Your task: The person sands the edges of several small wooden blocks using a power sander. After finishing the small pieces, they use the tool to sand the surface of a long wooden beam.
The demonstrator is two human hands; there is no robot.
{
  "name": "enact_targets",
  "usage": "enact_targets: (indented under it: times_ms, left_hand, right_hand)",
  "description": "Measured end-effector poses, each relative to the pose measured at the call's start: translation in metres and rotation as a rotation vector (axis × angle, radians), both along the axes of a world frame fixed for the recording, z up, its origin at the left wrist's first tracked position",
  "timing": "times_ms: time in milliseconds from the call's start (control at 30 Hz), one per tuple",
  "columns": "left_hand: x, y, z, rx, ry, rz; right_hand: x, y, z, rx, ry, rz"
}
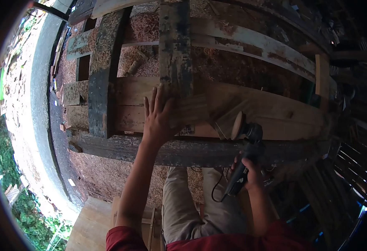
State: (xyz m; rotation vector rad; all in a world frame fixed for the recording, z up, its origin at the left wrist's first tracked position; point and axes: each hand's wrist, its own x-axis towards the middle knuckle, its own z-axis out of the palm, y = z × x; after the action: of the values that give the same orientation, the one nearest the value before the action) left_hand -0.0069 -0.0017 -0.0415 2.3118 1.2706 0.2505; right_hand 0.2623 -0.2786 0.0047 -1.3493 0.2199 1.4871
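Two hands work: left hand [158,117] flat, open on plank [250,111]; right hand [250,171] grips sander [244,154].

Rough beam frame [191,152] carries pale planks [275,113]; sawdust below.

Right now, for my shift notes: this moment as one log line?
left hand flat on plank | right hand grips angle grinder | disc at plank edge

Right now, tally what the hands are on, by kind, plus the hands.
Bare hands: 2, left hand flat, right hand gripping
Black handheld disc sander: 1
Pale sanded wooden plank: 1
Total: 4
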Motion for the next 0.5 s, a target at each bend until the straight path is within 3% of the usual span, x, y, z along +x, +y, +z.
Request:
enact_targets:
  times_ms: [167, 300, 400, 500]
  left_hand:
    - [0.013, 0.011, 0.020, -0.020, 0.080, -0.017]
    - [0.039, 0.020, -0.010, 0.000, -0.195, 0.209]
    - [0.066, 0.030, -0.044, 0.303, -0.019, 0.321]
    - [0.088, 0.028, -0.052, 0.321, 0.142, 0.445]
  right_hand:
    - [0.011, 0.017, 0.004, -0.116, 0.027, 0.023]
    - [0.014, 0.030, 0.000, -0.026, -0.003, 0.023]
    - [0.020, 0.042, -0.003, -0.045, -0.028, 0.095]
    - [0.025, 0.055, -0.014, -0.098, -0.003, 0.169]
